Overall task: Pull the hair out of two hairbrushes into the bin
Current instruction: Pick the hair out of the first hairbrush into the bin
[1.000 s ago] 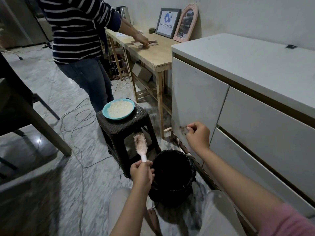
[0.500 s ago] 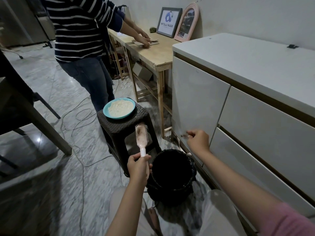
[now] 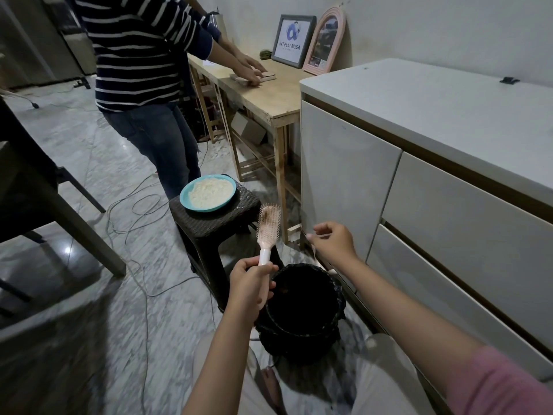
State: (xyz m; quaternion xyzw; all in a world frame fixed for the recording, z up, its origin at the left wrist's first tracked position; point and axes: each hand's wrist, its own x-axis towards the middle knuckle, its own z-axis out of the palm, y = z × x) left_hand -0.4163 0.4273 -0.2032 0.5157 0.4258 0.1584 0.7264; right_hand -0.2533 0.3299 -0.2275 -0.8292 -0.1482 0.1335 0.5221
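My left hand (image 3: pixel 250 283) grips the white handle of a pink hairbrush (image 3: pixel 268 224) and holds it upright. Brown hair is matted among its bristles, which face me. My right hand (image 3: pixel 335 241) hovers just right of the brush head with thumb and fingertips pinched together. Any hair between them is too small to make out. The black bin (image 3: pixel 299 339) stands on the floor below both hands, its inside dark. I see no second hairbrush.
A dark woven stool (image 3: pixel 215 223) just behind the brush carries a teal plate of rice (image 3: pixel 207 193). A white cabinet (image 3: pixel 419 181) stands to the right. A person in a striped top (image 3: pixel 140 55) works at a wooden table (image 3: pixel 269 94). Cables trail over the marble floor (image 3: pixel 89 295).
My right hand has come down and left from the cabinet front toward the brush. The dark tuft seen at its fingertips no longer shows. The brush has shifted slightly right.
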